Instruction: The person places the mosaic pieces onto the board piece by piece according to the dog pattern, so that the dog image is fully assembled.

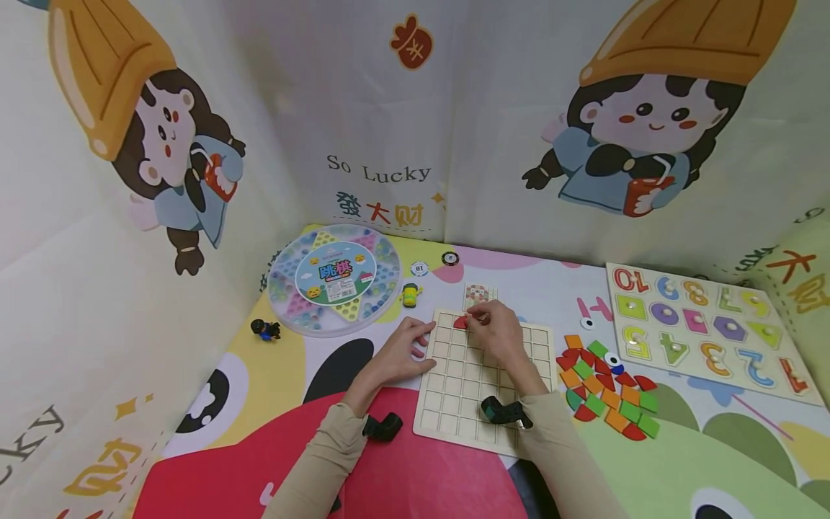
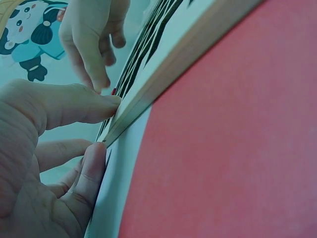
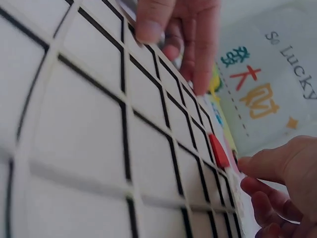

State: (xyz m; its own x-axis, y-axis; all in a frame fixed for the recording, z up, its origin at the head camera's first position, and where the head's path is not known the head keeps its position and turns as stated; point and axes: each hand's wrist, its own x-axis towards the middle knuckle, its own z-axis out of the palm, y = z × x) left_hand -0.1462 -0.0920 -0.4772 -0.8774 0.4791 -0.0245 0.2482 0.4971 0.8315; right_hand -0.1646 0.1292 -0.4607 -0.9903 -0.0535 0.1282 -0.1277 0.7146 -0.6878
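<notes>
Both hands at the pale wooden grid board, red piece by your right fingertips

Your pale wooden grid board [image 1: 454,404] lies flat on the patterned tabletop [image 1: 421,479] in front of you, its squares divided by raised strips. Your left hand [image 1: 402,352] is at the board's left edge: the grip is wide, thumb and index finger set apart and touching that edge. Your right hand [image 1: 499,331] is over the board's far part with its fingers bent and the grip narrow; you cannot tell from these views whether it pinches anything. Just beside those fingertips, a small red piece with a curved side [image 1: 460,323] sits at the board's far row, toward its far left corner.

Just beyond the board's far edge is a small printed card [image 1: 478,292]. Near the board's right edge lies a loose pile of red, green and orange flat pieces [image 1: 606,389]; farther right is a wooden number puzzle with coloured numerals and shapes [image 1: 692,356]. Beyond the board's far left corner stands a yellow-and-green toy figure [image 1: 411,295], with a round clear plastic game box [image 1: 382,317] farther left. Well to the board's left is a black-and-blue figurine [image 1: 265,330].
</notes>
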